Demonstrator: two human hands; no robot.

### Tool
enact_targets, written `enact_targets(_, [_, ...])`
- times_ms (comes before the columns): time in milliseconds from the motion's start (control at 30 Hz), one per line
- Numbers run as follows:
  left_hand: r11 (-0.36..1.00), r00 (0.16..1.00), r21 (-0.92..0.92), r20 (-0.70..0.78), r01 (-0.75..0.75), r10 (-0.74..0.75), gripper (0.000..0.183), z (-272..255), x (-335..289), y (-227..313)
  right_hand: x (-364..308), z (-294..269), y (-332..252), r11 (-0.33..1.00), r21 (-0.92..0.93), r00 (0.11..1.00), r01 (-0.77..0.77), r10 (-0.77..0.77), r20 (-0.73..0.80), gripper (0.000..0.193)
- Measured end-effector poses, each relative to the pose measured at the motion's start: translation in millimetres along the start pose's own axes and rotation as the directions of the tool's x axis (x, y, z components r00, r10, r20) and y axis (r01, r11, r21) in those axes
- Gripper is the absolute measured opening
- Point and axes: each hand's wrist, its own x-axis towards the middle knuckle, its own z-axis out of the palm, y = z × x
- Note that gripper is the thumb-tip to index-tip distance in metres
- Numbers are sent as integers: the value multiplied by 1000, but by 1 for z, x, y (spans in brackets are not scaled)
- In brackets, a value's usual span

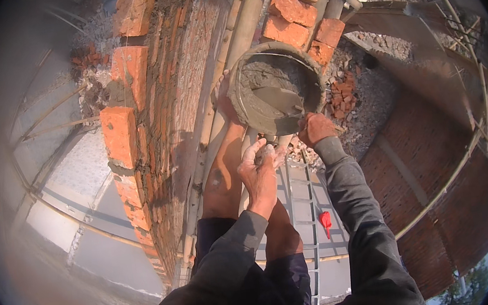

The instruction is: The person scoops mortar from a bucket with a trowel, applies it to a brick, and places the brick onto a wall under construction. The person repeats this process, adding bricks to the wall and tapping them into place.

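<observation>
A round pan (240,106) of wet grey mortar (268,76) rests on bamboo poles in front of me. My right hand (316,128) is closed around the handle of a trowel (279,98) at the pan's near right rim. The trowel's blade lies on the mortar, coated with it, and the fist hides most of the handle. Just below the near rim, my left hand (258,178) is raised with its fingers curled in toward the thumb. Whether something small is between those fingertips, I cannot make out.
To the left rises a partly built brick wall (159,120) with loose-looking bricks along its top. Several bricks (291,14) are stacked on the poles beyond the pan. A ladder (303,206) stands below, near a red object (325,223). Bamboo poles (436,200) curve at right.
</observation>
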Motion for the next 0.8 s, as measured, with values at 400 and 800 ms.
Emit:
enact_targets(400, [948, 986, 271, 25, -167, 166, 36, -17, 11, -28, 42, 72, 42, 966, 101, 968, 240, -246, 49, 28])
enact_targets(800, [916, 917, -54, 0, -397, 398, 33, -25, -3, 95, 9, 68, 169, 901, 377, 970, 213, -241, 27, 60])
